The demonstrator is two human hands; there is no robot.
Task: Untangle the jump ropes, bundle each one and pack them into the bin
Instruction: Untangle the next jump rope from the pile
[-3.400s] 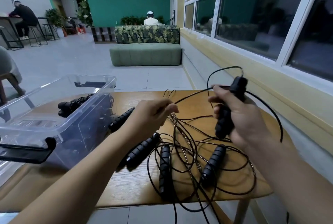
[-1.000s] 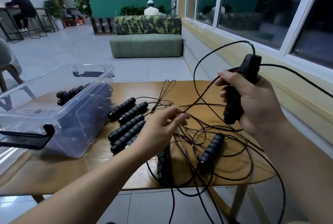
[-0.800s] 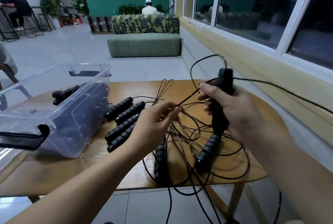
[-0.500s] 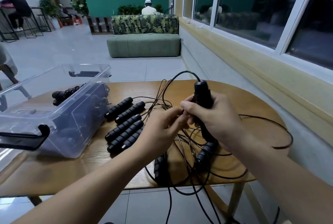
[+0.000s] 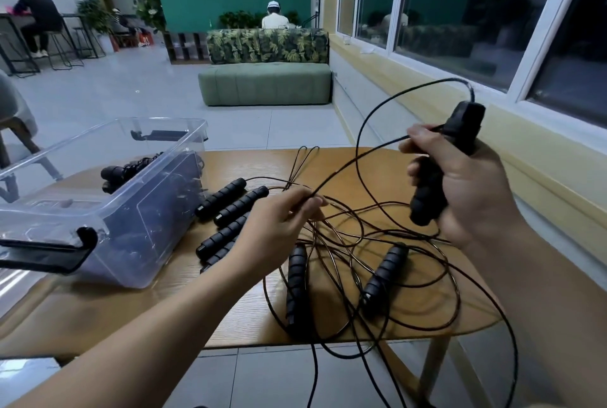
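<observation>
Black jump ropes lie tangled (image 5: 368, 253) on the wooden table (image 5: 138, 312). My right hand (image 5: 460, 190) grips a black handle (image 5: 440, 171) upright above the table's right side, its cord looping up and over. My left hand (image 5: 282, 227) pinches that thin cord over the tangle. Two loose handles (image 5: 297, 282) (image 5: 382, 276) rest among the cords near the front. Several more handles (image 5: 230, 207) lie side by side next to the clear plastic bin (image 5: 108, 210), which holds a bundled rope (image 5: 128, 169).
The bin stands at the table's left with black latches (image 5: 65, 250). Cords hang over the front edge toward the tiled floor. A window wall runs along the right. A green sofa (image 5: 266, 82) and seated people are far behind.
My right hand has lifted the handle up and to the right, away from my left hand, drawing the cord out. My left hand stays over the tangle, pinching the cord.
</observation>
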